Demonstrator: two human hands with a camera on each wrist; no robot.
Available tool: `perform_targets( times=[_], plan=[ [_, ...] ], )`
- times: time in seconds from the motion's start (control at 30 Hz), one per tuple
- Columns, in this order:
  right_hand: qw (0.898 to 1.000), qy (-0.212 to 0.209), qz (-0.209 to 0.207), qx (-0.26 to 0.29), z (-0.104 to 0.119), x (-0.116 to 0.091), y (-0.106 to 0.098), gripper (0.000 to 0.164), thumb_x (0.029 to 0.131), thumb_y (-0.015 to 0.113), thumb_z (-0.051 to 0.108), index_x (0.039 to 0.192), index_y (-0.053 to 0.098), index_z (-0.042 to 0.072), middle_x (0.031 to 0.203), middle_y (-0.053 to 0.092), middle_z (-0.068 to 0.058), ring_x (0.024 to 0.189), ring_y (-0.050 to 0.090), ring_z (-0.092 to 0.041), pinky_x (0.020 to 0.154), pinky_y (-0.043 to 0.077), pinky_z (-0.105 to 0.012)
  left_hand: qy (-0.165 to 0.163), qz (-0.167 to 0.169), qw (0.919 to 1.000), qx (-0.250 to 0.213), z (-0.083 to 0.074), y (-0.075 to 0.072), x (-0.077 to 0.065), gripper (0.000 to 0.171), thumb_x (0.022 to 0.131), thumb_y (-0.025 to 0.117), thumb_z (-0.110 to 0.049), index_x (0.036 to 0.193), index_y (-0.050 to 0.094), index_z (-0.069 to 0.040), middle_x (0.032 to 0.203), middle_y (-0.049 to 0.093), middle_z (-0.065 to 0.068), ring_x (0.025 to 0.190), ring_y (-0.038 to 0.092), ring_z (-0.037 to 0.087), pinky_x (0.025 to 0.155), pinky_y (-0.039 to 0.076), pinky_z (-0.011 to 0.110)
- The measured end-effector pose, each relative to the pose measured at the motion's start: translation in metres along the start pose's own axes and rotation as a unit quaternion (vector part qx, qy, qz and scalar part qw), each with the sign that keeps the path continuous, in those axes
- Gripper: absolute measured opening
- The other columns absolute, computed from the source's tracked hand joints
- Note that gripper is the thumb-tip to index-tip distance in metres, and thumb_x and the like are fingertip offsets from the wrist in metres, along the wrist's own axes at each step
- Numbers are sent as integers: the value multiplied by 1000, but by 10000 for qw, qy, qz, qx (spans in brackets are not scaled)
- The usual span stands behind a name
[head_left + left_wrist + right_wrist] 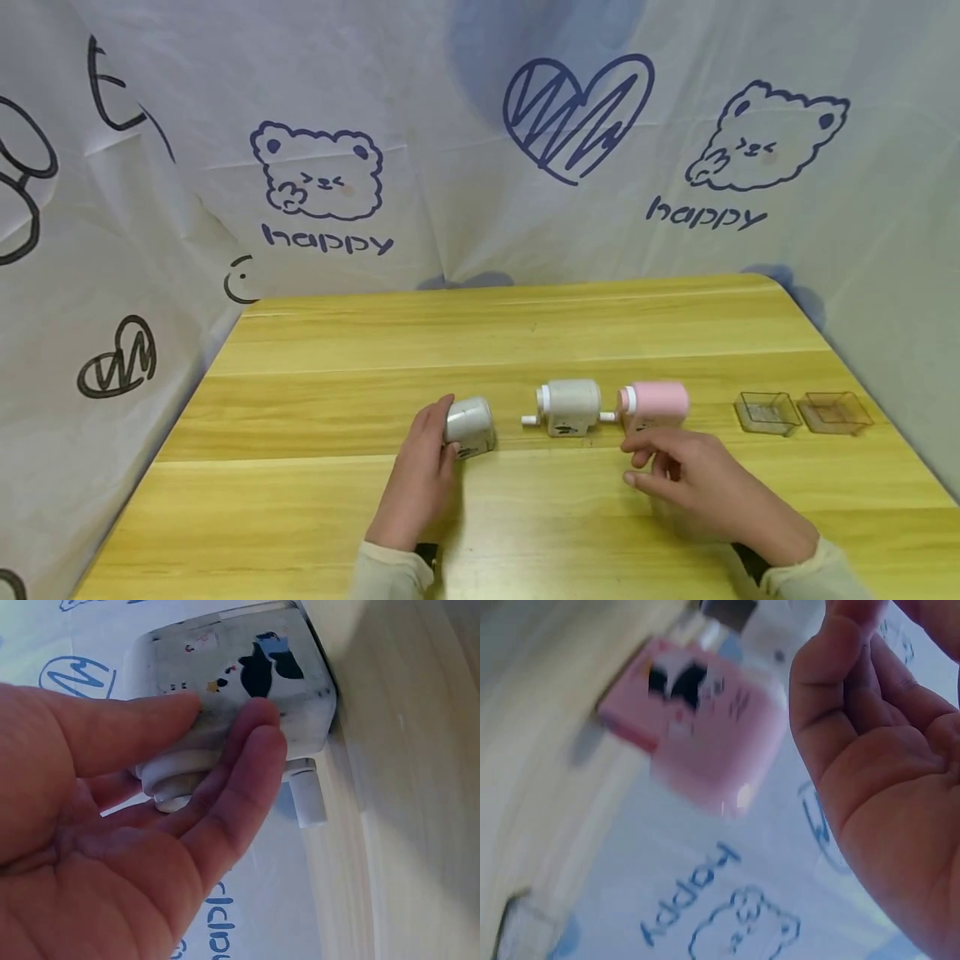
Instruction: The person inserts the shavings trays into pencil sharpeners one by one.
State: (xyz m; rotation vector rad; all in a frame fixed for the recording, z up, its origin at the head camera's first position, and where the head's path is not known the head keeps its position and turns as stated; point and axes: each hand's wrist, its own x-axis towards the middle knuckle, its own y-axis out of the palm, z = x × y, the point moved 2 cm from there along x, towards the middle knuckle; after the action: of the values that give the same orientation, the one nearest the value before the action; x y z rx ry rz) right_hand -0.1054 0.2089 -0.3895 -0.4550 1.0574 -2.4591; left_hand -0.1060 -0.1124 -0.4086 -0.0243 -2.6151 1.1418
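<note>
My left hand (420, 471) grips the leftmost of three small crank pencil sharpeners. This grey-white pencil sharpener (469, 423) is turned at an angle on the table; in the left wrist view its cartoon print (259, 671) faces the camera, with my thumb across its front and a white peg (307, 799) beside my fingers. In the middle stands a second grey-white pencil sharpener (573, 400), its crank side to the left. My right hand (697, 483), fingers loosely bent and holding nothing, is just in front of the pink pencil sharpener (660, 398). Part of that sharpener's lower front is hidden.
Two small see-through trays (768, 417) lie side by side at the right, the farther-right one brownish. The wood-grain table (487, 333) meets a white cloth (450, 208) with blue drawings behind it and at both sides.
</note>
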Motion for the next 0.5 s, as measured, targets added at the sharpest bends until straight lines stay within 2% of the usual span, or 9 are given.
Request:
perform_targets(
  times=[0.1, 0.2, 0.33, 0.47, 0.5],
  plan=[
    [9980, -65, -596, -215, -6, -4, -11, 16, 90, 66, 29, 105, 65, 23, 85, 58, 16, 66, 51, -2, 54, 45, -25, -36, 53, 10000, -37, 3, 0, 1, 54, 91, 55, 2, 143, 37, -2, 136, 46, 22, 118, 51, 36, 99, 42, 47],
    [9943, 112, -973, -415, -15, -5, -22, 13, 90, 66, 27, 102, 66, 22, 80, 58, 15, 63, 51, -3, 53, 44, -25, -50, 91, 9999, -134, 5, 1, 2, 57, 91, 54, 3, 145, 35, -3, 140, 42, 22, 122, 48, 38, 101, 40, 48],
    [9869, 420, -1357, -768, -30, -8, -39, 17, 91, 66, 27, 105, 65, 18, 78, 58, 10, 62, 51, -5, 51, 43, -27, -98, 117, 9998, -139, 4, 3, 2, 61, 92, 52, 3, 148, 29, -4, 148, 33, 24, 128, 43, 41, 102, 37, 49],
    [9743, 880, -1734, -1134, -51, -13, -59, 27, 93, 62, 32, 112, 63, 14, 86, 59, 4, 67, 52, -7, 52, 44, -28, -317, 183, 9993, -92, 3, 2, 1, 66, 93, 55, -3, 151, 24, -7, 155, 21, 23, 131, 38, 42, 103, 36, 50],
    [9709, 1020, -1790, -1218, -58, -15, -64, 31, 94, 60, 34, 116, 62, 12, 90, 60, 1, 70, 53, -8, 54, 45, -29, -399, 180, 9990, -97, 1, 1, 1, 68, 93, 56, -6, 152, 23, -8, 156, 19, 22, 130, 40, 41, 103, 37, 49]
  ],
)
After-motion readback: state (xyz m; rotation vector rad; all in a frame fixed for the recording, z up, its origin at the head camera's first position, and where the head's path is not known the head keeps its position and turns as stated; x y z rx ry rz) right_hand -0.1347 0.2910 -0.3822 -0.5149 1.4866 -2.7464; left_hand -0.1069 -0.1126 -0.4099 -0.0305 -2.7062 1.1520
